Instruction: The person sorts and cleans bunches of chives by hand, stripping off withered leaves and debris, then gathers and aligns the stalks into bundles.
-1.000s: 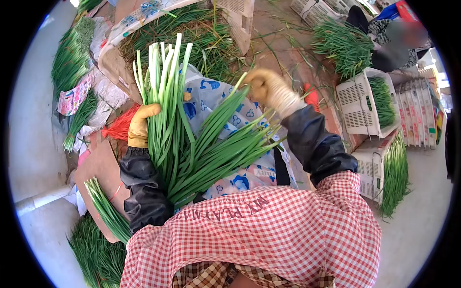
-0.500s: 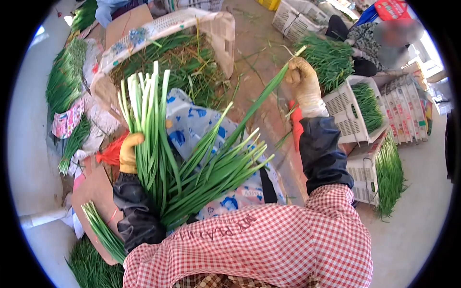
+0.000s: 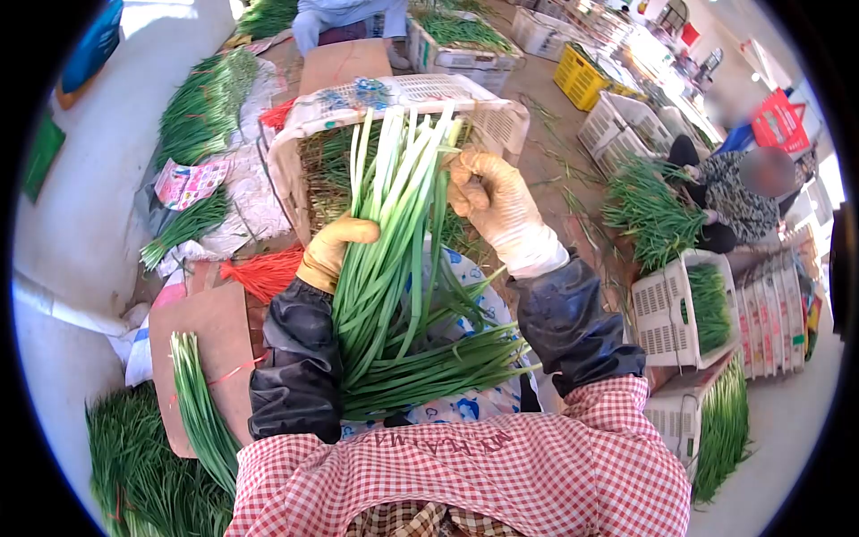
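My left hand [image 3: 337, 252], in a yellow glove, is closed round an upright bunch of green stalks [image 3: 385, 259] with white ends at the top. Beside those white ends is my right hand [image 3: 492, 199], gloved, with its fingers curled together; what they pinch is too small to make out. More loose green stalks [image 3: 438, 369] lie across my lap on a blue-patterned plastic apron [image 3: 470, 309]. Behind the bunch stands a white crate [image 3: 506, 125] with leafy scraps in it.
A cardboard sheet [image 3: 228, 331] with a thin bundle [image 3: 201, 407] and red ties [image 3: 264, 273] lie at the left. Crates of greens [image 3: 658, 309] stand at the right, near a crouching person [image 3: 738, 197]. Another seated person's legs [image 3: 344, 18] show at the top.
My right hand has come back from the far right to the top of the bunch in my left hand. The view has tilted up, showing more of the room.
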The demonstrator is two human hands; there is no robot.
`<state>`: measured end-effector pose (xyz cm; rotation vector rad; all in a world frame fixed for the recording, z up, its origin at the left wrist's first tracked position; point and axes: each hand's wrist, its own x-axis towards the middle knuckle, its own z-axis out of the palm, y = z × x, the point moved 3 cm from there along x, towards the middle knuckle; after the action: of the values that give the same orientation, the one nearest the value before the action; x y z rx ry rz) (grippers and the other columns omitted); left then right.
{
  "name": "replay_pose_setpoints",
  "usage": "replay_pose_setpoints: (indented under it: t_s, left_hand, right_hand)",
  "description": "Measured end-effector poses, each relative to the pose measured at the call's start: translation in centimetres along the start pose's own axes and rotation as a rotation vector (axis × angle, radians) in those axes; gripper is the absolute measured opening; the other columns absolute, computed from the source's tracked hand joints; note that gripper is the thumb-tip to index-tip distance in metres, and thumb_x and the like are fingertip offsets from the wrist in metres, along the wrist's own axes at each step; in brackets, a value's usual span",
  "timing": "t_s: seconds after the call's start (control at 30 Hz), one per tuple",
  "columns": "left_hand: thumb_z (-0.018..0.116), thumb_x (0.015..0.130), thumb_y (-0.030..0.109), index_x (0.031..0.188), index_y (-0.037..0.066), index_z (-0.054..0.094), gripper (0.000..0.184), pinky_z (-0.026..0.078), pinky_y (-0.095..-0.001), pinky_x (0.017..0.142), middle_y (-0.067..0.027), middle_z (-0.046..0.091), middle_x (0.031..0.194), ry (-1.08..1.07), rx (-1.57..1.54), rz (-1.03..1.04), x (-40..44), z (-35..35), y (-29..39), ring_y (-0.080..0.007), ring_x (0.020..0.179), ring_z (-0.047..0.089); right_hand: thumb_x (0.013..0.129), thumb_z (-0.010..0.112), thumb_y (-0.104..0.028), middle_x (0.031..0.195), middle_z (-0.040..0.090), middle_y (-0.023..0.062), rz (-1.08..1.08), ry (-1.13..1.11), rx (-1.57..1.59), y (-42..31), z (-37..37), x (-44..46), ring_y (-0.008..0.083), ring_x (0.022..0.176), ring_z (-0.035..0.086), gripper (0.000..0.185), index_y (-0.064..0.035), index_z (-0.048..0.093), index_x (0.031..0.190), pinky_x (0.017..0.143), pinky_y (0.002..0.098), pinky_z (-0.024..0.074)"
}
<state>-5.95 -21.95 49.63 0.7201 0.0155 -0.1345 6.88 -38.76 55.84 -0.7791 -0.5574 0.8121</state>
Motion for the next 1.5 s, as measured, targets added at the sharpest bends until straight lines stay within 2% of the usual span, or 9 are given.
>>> replay_pose_setpoints:
  t_s: [0.47,0.7,0.83,0.93,1.27,1.33,1.37,1.43,1.5]
  left_hand:
    - [0.069,0.073,0.013,0.123,-0.002,0.056,0.054,0.055,-0.0332,0.08,-0.014,0.067,0.107,0.139,-0.033,-0.057,-1.7,-1.5,-1.2,-0.0239,0.088,0.067]
    - [0.069,0.074,0.016,0.123,-0.004,0.055,0.055,0.056,-0.0353,0.079,-0.0157,0.067,0.104,0.087,-0.107,0.035,-1.7,-3.8,-1.1,-0.0246,0.087,0.068]
    - [0.066,0.075,0.019,0.125,-0.003,0.053,0.057,0.054,-0.037,0.086,-0.0168,0.066,0.108,0.117,-0.11,0.087,-1.8,0.2,-0.3,-0.0271,0.091,0.066]
    - [0.066,0.073,0.017,0.128,-0.003,0.051,0.06,0.055,-0.0397,0.085,-0.0177,0.065,0.11,0.022,-0.124,0.024,-1.8,-4.6,-1.0,-0.0288,0.092,0.066]
    - [0.068,0.069,0.016,0.131,-0.004,0.048,0.068,0.053,-0.0384,0.089,-0.0193,0.062,0.116,0.14,-0.041,-0.026,-0.6,-5.1,-2.0,-0.0293,0.099,0.064]
    - [0.069,0.066,0.019,0.137,-0.003,0.04,0.08,0.052,-0.0403,0.092,-0.0217,0.057,0.123,0.213,-0.05,0.0,-0.5,-4.7,-2.8,-0.0322,0.108,0.06]
    - [0.07,0.066,0.02,0.138,-0.003,0.038,0.082,0.053,-0.0415,0.092,-0.0223,0.056,0.124,0.173,-0.034,-0.024,-0.5,-3.3,-2.5,-0.0319,0.108,0.06]
    - [0.071,0.068,0.027,0.14,-0.004,0.034,0.087,0.053,-0.0422,0.091,-0.0208,0.056,0.123,0.083,-0.018,0.018,-0.3,-3.2,-2.6,-0.0318,0.11,0.059]
    - [0.071,0.068,0.028,0.14,-0.004,0.033,0.087,0.053,-0.0415,0.092,-0.0221,0.056,0.121,0.058,-0.014,0.036,-0.7,-2.3,-2.5,-0.0315,0.108,0.06]
  right_hand:
    - [0.08,0.06,-0.015,0.074,0.059,0.0051,0.105,0.144,0.187,4.7,0.7,1.6,0.0172,0.062,0.055,0.01,-0.0054,0.06,0.077,0.059,0.0322,0.0442]
    - [0.085,0.059,-0.013,0.066,0.062,0.0054,-0.036,0.057,-0.584,5.0,4.9,-1.3,0.0157,0.05,0.056,0.01,-0.0037,0.063,0.086,0.049,0.0278,0.0446]
    - [0.083,0.06,-0.015,0.063,0.061,0.0121,-0.669,-0.214,-1.409,5.1,6.6,-1.0,0.0238,0.05,0.058,0.009,-0.0066,0.063,0.081,0.048,0.0313,0.0448]
    - [0.079,0.062,-0.012,0.068,0.062,0.0038,0.111,0.079,-0.238,3.3,5.0,0.1,0.0133,0.049,0.055,0.008,-0.0051,0.06,0.076,0.047,0.0268,0.0445]
    - [0.076,0.055,0.001,0.064,0.054,0.0109,-0.384,0.239,0.277,-9.4,-5.7,2.9,0.0242,0.062,0.056,0.007,0.0002,0.053,0.07,0.066,0.0348,0.0505]
    - [0.077,0.057,-0.002,0.068,0.059,0.0123,-0.609,0.341,0.08,-12.3,-14.9,2.4,0.024,0.067,0.059,0.004,0.0017,0.058,0.075,0.067,0.0336,0.0501]
    - [0.079,0.06,-0.005,0.078,0.064,0.0151,-0.558,0.732,-0.427,-12.3,-15.2,-0.4,0.0234,0.071,0.062,0.016,0.0044,0.061,0.091,0.066,0.0341,0.0506]
    - [0.08,0.063,-0.009,0.085,0.066,0.0152,-0.002,0.969,-1.519,-10.3,-23.2,-1.9,0.0222,0.073,0.063,0.031,0.0037,0.06,0.108,0.067,0.035,0.0513]
    - [0.08,0.068,-0.024,0.086,0.066,0.0139,0.169,0.653,-1.141,-4.6,-23.4,-5.2,0.0203,0.071,0.062,0.046,0.0024,0.057,0.115,0.067,0.0363,0.0499]
